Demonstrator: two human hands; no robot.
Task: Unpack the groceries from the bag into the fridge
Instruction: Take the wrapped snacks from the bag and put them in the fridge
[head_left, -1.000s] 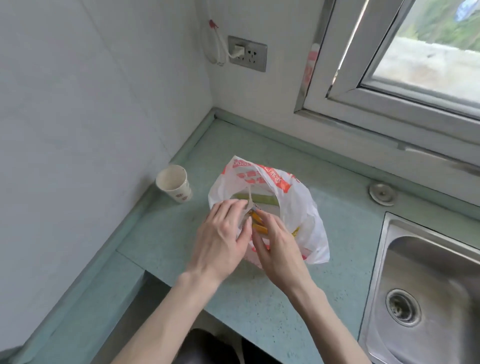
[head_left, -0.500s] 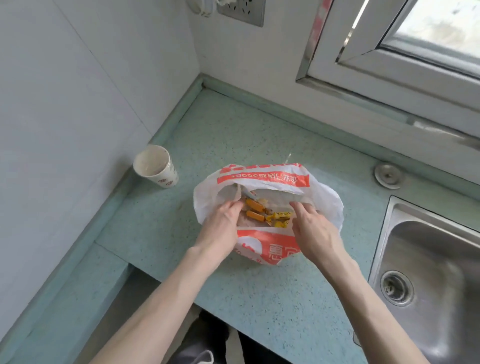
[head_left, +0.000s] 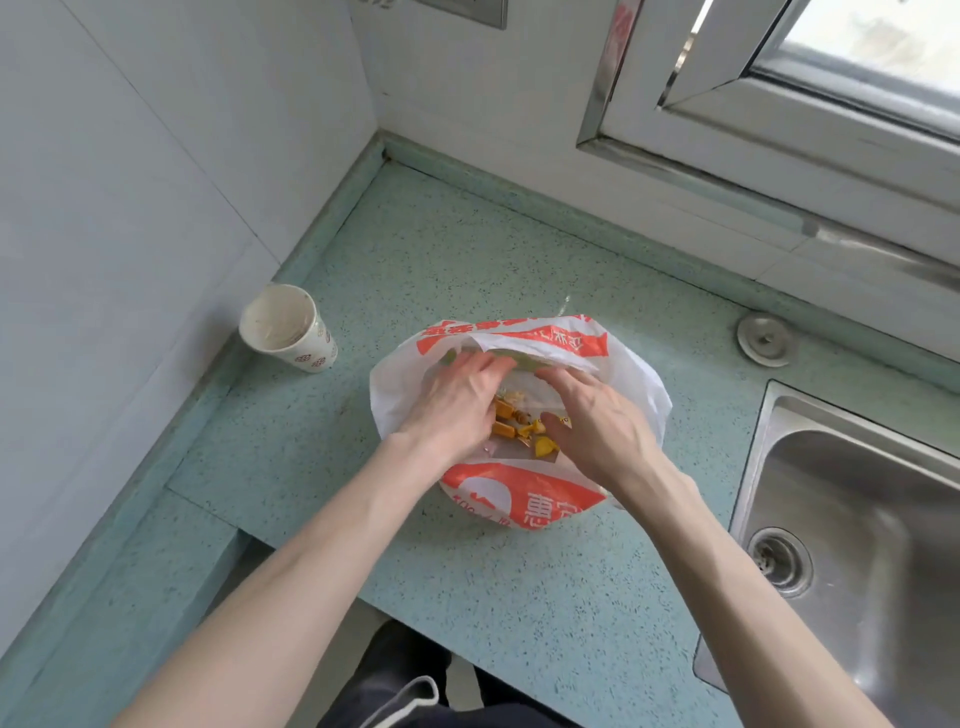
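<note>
bag: thin white-orange plastic, crumpled, mouth open
snacks: small yellow-orange wrappers inside
left hand: fingers loosely together, in bag
right hand: fingers spread, in bag

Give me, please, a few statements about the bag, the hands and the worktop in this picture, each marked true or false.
1. Both the left hand and the right hand reach into the open plastic bag. True.
2. The paper cup stands to the right of the bag, beside the sink. False: it stands to the bag's left, near the wall.
3. Orange and yellow wrapped items show inside the bag between the hands. True.
4. The bag lies in the sink. False: it rests on the green worktop, left of the sink.
5. The left hand holds an item lifted clear above the bag. False: its fingers are inside the bag's mouth, and no item is lifted out.
</note>
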